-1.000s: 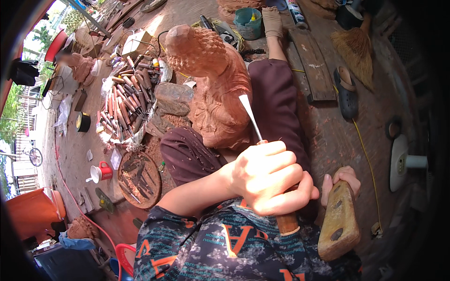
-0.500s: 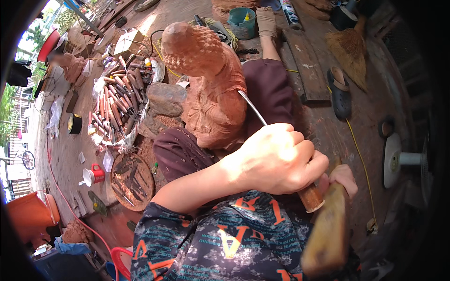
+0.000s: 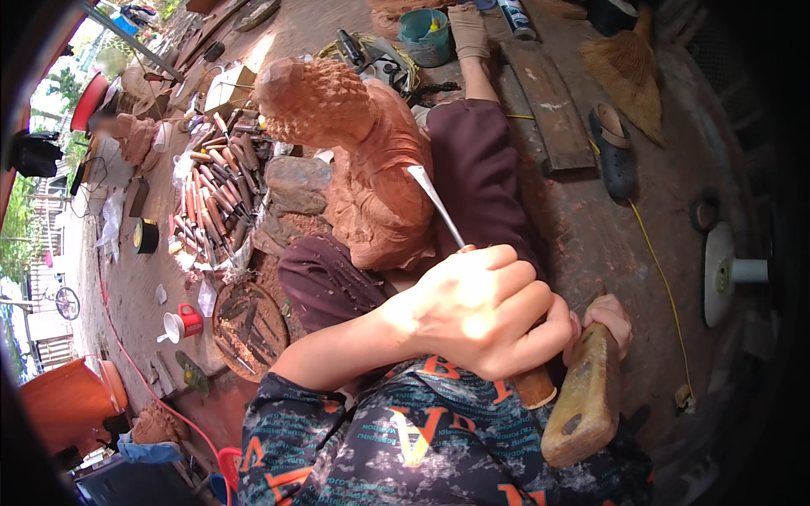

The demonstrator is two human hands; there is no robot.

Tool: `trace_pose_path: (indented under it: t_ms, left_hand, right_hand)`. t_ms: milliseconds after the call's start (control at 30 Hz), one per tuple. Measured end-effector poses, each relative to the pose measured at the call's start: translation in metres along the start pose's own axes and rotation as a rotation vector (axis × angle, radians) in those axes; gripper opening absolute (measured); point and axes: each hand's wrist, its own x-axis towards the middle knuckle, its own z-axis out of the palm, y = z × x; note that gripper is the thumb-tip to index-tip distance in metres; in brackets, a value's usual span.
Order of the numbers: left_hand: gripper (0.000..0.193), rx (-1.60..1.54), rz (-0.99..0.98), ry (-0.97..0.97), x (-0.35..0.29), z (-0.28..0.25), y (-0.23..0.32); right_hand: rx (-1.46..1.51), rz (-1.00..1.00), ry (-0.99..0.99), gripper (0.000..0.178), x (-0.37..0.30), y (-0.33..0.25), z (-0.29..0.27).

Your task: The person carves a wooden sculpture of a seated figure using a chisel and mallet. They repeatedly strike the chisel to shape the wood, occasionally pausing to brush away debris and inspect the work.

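A reddish-brown carved wooden figure (image 3: 371,202) with a knobbly, curl-covered head leans between my bent legs. My left hand (image 3: 481,312) is closed around the wooden handle of a chisel (image 3: 440,202). Its steel blade points up and away toward the figure's side; whether the tip touches the wood I cannot tell. The handle's butt sticks out below my fist. Just right of it, my right hand (image 3: 613,320) grips a worn wooden mallet (image 3: 582,413), whose broad head hangs close to the butt, apart from it.
Many wood-handled carving tools (image 3: 215,198) lie heaped at the left, beside stone-like blocks (image 3: 297,184). Nearer are a round tray (image 3: 249,333) of tools and a red mug (image 3: 183,323). To the right lie a plank (image 3: 548,110), a clog (image 3: 614,156), a broom (image 3: 629,72) and a yellow cord (image 3: 658,261).
The chisel tip has shifted left across the figure's side, and my left hand has come slightly down and left. The mallet, blurred before, now shows sharply and sits a little higher.
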Motion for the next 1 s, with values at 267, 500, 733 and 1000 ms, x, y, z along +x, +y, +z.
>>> trace_pose_path:
  t_ms: [267, 500, 733, 1000]
  left_hand:
    - [0.024, 0.021, -0.062, 0.243, -0.007, -0.006, 0.001]
    - [0.029, -0.031, -0.063, 0.332, -0.006, -0.007, -0.003]
    - [0.026, -0.006, -0.061, 0.376, -0.011, 0.002, -0.004]
    - [0.028, 0.014, -0.071, 0.397, -0.011, 0.004, -0.005]
  right_hand:
    - [-0.005, -0.069, -0.020, 0.036, 0.012, 0.000, -0.006]
    - [0.102, -0.210, 0.029, 0.037, 0.027, -0.003, -0.008]
    - [-0.098, -0.168, -0.150, 0.036, 0.035, -0.012, -0.026]
    - [-0.145, -0.163, -0.161, 0.037, 0.040, -0.018, -0.032]
